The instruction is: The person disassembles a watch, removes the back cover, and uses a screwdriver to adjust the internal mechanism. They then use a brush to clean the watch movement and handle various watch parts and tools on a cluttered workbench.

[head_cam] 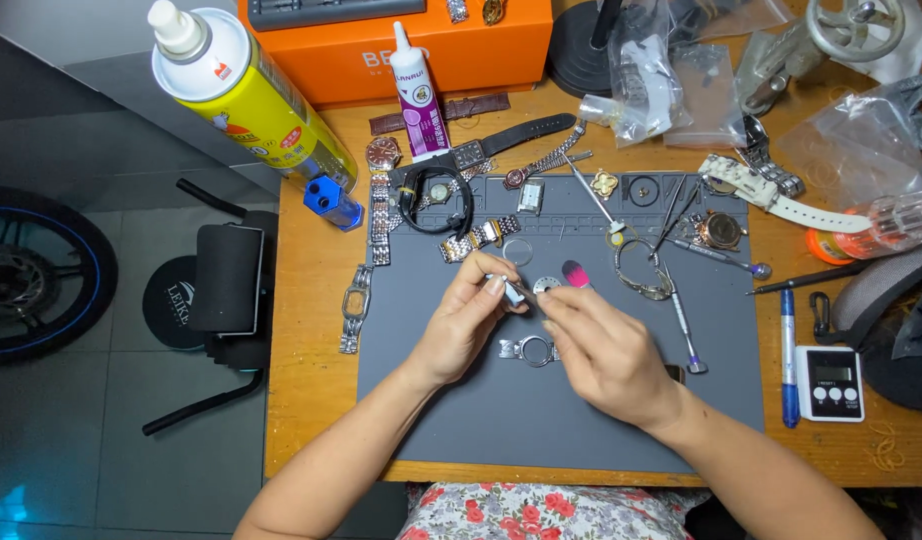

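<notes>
Both of my hands meet over the middle of a grey work mat (pixel 451 420). My left hand (pixel 461 325) pinches a small silver metal part (pixel 514 291) at its fingertips. My right hand (pixel 606 350) is closed, its fingertips touching the same small part from the right. Just beyond the fingers lie a small round silver disc (pixel 547 285) and a pink-and-black oval piece (pixel 576 273). A silver watch case with lugs (pixel 529 350) lies on the mat between my hands.
Several watches, metal bands and screwdrivers lie along the mat's far edge. A yellow spray can (pixel 243 95), a white glue bottle (pixel 415 95) and an orange box (pixel 401 40) stand at the back. A blue pen (pixel 788 350) and a small timer (pixel 830 383) lie right.
</notes>
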